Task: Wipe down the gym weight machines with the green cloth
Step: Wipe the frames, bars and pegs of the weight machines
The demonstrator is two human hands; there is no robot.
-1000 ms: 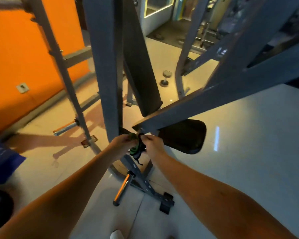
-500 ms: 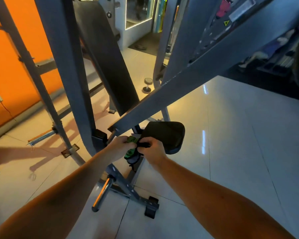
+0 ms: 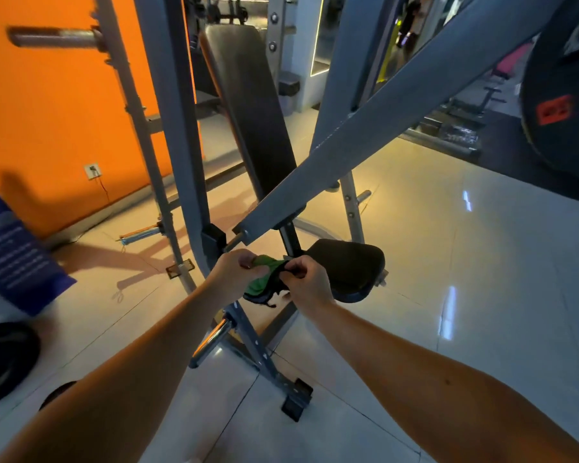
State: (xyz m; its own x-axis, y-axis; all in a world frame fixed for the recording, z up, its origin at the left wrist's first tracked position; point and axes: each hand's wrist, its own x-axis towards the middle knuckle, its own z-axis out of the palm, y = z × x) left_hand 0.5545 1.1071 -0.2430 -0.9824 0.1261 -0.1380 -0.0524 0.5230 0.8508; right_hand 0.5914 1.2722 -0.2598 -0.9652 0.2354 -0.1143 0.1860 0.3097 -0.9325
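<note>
Plate [image 3: 0, 359]: black disc, flat on floor [image 3: 448, 248], lower L edge.
Peg [image 3: 211, 339]: chrome, juts from base strut, below hands.
L hand [image 3: 234, 272]: grip closed; fingers curled round cloth's L side.
R hand [image 3: 306, 282]: grip closed; thumb + fingers pinch cloth's dark R edge.
Cloth [image 3: 259, 282]: green w/ dark trim, bunched, held btwn both hands, above base strut, just L of seat. Contact w/ frame: cannot tell.
Seat [image 3: 348, 265]: black pad, just behind and R of R hand.
Beam [image 3: 381, 128]: grey, slants up to R; lower end just above hands.
Post [image 3: 178, 128]: grey upright, L of beam, black sleeve at foot.
Back pad [image 3: 248, 105]: black, tilted, behind post and beam.
Wall [image 3: 47, 111]: orange, far L; socket [image 3: 92, 170] low on it.
Sign [image 3: 10, 248]: blue, leaning, L edge.
Big plate [image 3: 562, 95]: dark w/ red label, top R.
</note>
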